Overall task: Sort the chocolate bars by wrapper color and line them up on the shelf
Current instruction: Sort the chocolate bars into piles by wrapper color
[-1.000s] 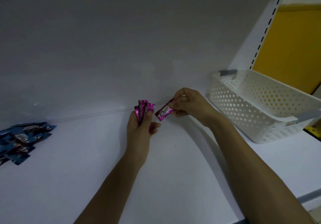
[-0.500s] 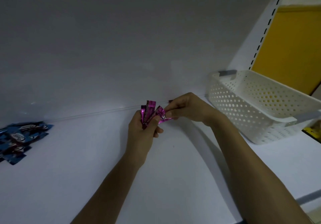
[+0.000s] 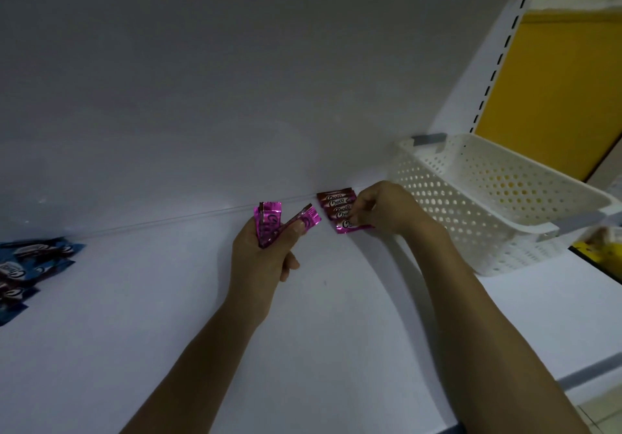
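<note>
Held pink bars (image 3: 269, 223): a small fan of chocolate bars in shiny magenta foil, dark lettering partly legible, ends crimped. One bar sticks out to the right at a slant.
Left hand (image 3: 261, 262): back of hand to camera, raised above the shelf. Fingers are curled round the fan and the thumb presses the slanted bar against the rest.
Pink row (image 3: 335, 204): flat magenta bars with "Choco" in white, overlapping like shingles. The row lies on the shelf and runs from the back panel toward the camera, just right of the left hand.
Front pink bar (image 3: 346, 227): nearest bar of the row, lying on the shelf, brighter pink than those behind.
Right hand (image 3: 387, 211): fingers bent down, thumb and fingertips pinching the right end of the front pink bar. It hides the right ends of the row.
Blue bars (image 3: 23, 272): loose overlapping heap in glossy blue wrappers at the far left edge of the shelf, well apart from the pink ones and partly cut off by the frame.
Shelf (image 3: 151, 315): smooth matte white board, dim light.
Back panel (image 3: 235, 80): plain white, meets the shelf at a thin seam.
Basket (image 3: 498, 231): white perforated plastic, rectangular, grey handles, standing on the shelf just right of the right hand. Contents cannot be made out.
Slotted upright (image 3: 505, 46): white post with dark slots, behind the basket.
Yellow panel (image 3: 555, 80): flat, beyond the upright.
</note>
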